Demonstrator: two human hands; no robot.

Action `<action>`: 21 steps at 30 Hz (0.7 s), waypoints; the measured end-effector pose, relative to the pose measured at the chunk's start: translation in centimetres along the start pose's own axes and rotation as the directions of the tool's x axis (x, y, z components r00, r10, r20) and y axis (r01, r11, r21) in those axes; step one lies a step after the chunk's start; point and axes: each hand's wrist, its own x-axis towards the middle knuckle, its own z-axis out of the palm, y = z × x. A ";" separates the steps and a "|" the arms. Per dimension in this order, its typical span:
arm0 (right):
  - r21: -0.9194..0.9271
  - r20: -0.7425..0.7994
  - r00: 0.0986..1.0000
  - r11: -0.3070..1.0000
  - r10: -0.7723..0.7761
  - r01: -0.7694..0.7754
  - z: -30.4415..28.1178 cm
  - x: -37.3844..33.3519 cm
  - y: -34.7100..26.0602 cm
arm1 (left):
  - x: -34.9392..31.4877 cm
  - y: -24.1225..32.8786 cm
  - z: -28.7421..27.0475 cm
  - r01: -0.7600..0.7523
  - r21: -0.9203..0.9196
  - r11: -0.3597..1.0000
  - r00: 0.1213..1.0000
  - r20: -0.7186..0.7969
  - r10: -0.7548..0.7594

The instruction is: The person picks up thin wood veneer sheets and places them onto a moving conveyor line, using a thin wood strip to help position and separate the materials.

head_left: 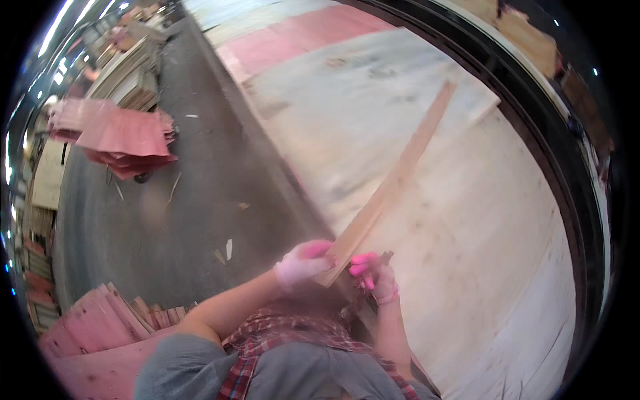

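Note:
A long, narrow strip of wood veneer (pixel 400 175) runs from my waist up and to the right over the pale sheets. My left hand (pixel 304 263), in a white glove with pink fingers, grips its near end. Close beside that end, my right hand (pixel 375 276) is closed, its pink-tipped fingers curled. A small brown bit pokes out by these fingers, too blurred to name. Under the strip lies a broad pale veneer sheet (pixel 480 220) on a long table or stack, with a pink sheet (pixel 313 39) farther off.
Grey floor (pixel 220 180) with scattered slivers stretches along the left. Pink veneer sheets (pixel 123 137) droop from a pile at far left, near stacked boards (pixel 137 83). More pink sheets (pixel 100 327) lie at lower left. A dark rail (pixel 533 127) borders the right side.

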 end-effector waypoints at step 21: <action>-0.374 -0.470 0.812 0.911 -0.346 0.172 20.1 45.9 3.8 | 2.8 6.9 -52.0 -0.131 0.156 0.979 0.927 -0.330 0.177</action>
